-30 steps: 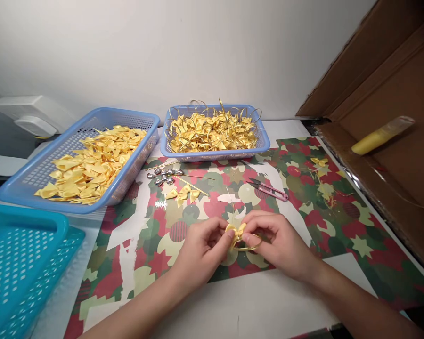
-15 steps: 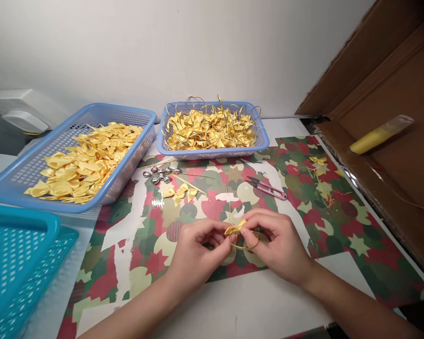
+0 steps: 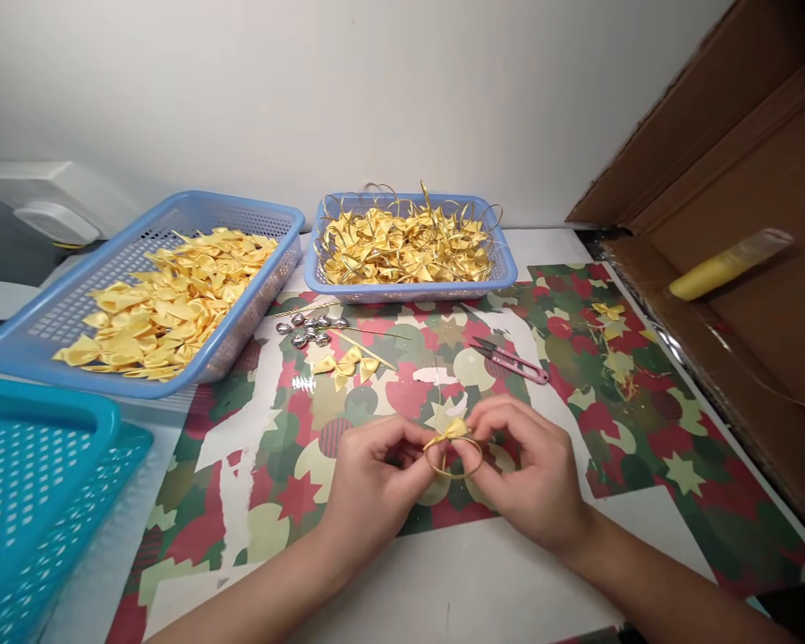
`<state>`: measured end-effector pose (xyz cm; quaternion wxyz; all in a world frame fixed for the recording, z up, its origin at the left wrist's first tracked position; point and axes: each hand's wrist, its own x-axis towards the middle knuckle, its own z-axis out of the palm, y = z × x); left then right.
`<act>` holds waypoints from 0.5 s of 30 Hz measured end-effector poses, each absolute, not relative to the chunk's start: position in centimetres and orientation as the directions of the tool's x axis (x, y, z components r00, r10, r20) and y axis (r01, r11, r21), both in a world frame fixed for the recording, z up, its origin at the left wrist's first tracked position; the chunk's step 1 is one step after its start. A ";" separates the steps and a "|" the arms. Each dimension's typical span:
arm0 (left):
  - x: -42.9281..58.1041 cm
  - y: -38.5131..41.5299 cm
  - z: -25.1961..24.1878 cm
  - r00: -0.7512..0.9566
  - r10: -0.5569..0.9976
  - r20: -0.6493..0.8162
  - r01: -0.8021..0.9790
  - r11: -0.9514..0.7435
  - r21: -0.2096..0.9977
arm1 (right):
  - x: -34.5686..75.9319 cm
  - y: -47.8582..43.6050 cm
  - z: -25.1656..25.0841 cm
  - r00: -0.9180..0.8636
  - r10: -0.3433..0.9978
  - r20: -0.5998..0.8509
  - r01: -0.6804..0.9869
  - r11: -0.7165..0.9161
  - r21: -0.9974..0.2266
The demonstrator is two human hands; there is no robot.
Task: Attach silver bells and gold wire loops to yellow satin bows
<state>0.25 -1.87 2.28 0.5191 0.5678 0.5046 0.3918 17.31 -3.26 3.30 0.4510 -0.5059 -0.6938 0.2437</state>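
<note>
Since the earlier frames the yellow satin bow (image 3: 451, 430) had turned from face-on to edge-on, and the gold cord loop (image 3: 452, 457) under it showed as a fuller, rounder ring; both hands stayed at about the same spot. Left hand (image 3: 376, 478): forearm entered from lower left, fingers curled inward, thumb and forefinger tips pinched on the left side of the bow and loop. Right hand (image 3: 527, 474): forearm entered from lower right, wrist bent inward, thumb and forefinger pinched on the right side of the bow, other fingers loosely curled above. Bow and loop were held between the two hands, just above the patterned wrapping paper (image 3: 644, 402) at near centre. On the paper beyond the hands: a loose bow (image 3: 349, 366), a cluster of silver bells (image 3: 310, 329), pink thread snips (image 3: 511, 360). Large blue basket (image 3: 33, 344) of plain bows at left; small blue basket (image 3: 409, 291) of looped bows behind centre; teal basket (image 3: 46, 420) at near left. Cardboard box (image 3: 744, 161) at right, with a yellow tube (image 3: 728, 264) lying inside.
</note>
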 end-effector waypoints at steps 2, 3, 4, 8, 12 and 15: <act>0.3 -1.9 2.4 0.184 0.967 -0.178 0.103 0.161 0.981 | 17.3 -3.4 3.5 -0.149 0.852 0.501 0.492 0.504 -0.710; 0.3 -1.9 2.4 0.188 0.957 -0.218 0.075 0.208 0.975 | 17.3 -3.4 3.6 -0.217 0.813 0.540 0.494 0.568 -0.658; 0.3 -1.9 2.5 0.190 0.950 -0.248 0.054 0.242 0.969 | 17.3 -3.4 3.6 -0.280 0.786 0.552 0.507 0.609 -0.610; 0.6 -2.1 2.5 0.198 0.936 -0.292 0.035 0.290 0.956 | 17.3 -3.3 3.2 -0.321 0.841 0.436 0.669 0.527 -0.524; 0.8 -2.2 2.4 0.245 0.920 -0.305 0.094 0.291 0.952 | 17.6 -2.8 3.3 -0.333 0.920 0.207 0.664 0.385 -0.642; 0.7 -2.1 2.4 0.265 0.910 -0.320 0.166 0.284 0.944 | 17.9 -2.5 3.6 -0.354 0.928 0.115 0.590 0.317 -0.742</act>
